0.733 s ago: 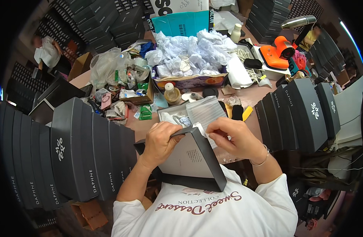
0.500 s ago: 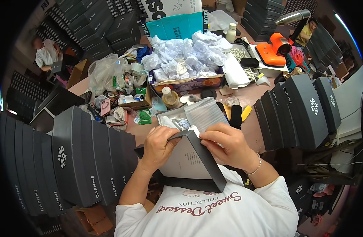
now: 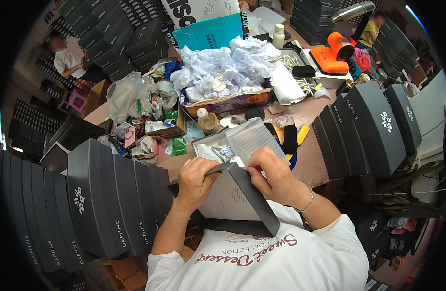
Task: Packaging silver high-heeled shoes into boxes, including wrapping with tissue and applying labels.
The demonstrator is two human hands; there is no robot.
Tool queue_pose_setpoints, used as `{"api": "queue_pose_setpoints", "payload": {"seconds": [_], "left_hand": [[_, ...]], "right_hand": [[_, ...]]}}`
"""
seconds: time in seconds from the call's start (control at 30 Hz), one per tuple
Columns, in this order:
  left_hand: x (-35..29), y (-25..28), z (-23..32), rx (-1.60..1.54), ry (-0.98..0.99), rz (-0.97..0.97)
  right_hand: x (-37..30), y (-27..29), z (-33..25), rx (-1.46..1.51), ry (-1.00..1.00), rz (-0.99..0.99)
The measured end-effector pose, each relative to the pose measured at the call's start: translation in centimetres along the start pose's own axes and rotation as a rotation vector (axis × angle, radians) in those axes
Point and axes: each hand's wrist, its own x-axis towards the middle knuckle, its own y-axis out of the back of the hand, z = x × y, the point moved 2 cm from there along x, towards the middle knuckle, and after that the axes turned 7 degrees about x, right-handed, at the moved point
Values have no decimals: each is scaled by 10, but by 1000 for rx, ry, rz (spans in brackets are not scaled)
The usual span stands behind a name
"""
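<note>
Head view: since the earlier pictures, I see the right hand (image 3: 275, 175) has come in from the right and now sits against the dark box (image 3: 252, 200), its fingers bent and drawn together at the upper part of the right wall. I can't make out whether they pinch anything. The left hand (image 3: 196, 183) pinches the top edge, thumb inside. I judge that both hands now work at this one box, along its upper rim.

The box is tilted at lower centre of the frame, near the shirt (image 3: 262, 262), its pale inside bare except for small print. Just above, on the desk (image 3: 313, 165), a grey box (image 3: 202, 142) holds crumpled paper (image 3: 226, 152), with a foam sheet (image 3: 256, 138) over its right side. At upper centre, a purple carton (image 3: 232, 103) is heaped with white paper (image 3: 223, 65). Left of the carton, a bottle (image 3: 207, 122) holds yellowish liquid, below its front edge.
</note>
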Motion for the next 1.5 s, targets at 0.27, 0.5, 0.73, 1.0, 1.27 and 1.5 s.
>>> {"api": "queue_pose_setpoints", "payload": {"seconds": [0.27, 0.5, 0.73, 1.0, 1.27, 1.5], "left_hand": [[-2, -4, -3, 0, -12, 3], [0, -5, -2, 1, -13, 3], [1, -7, 0, 10, -22, -23], [2, -7, 1, 10, -39, -41], [17, 10, 6, 80, -133, -108], [44, 31, 18, 196, -413, -127]], "right_hand": [[0, -1, 10, 33, 16, 64], [6, 3, 17, -19, 68, 68], [10, 6, 23, -106, 132, 99], [22, 11, 28, -179, 169, 97], [41, 20, 25, -43, 75, -45], [56, 34, 7, -46, 268, -42]]}}
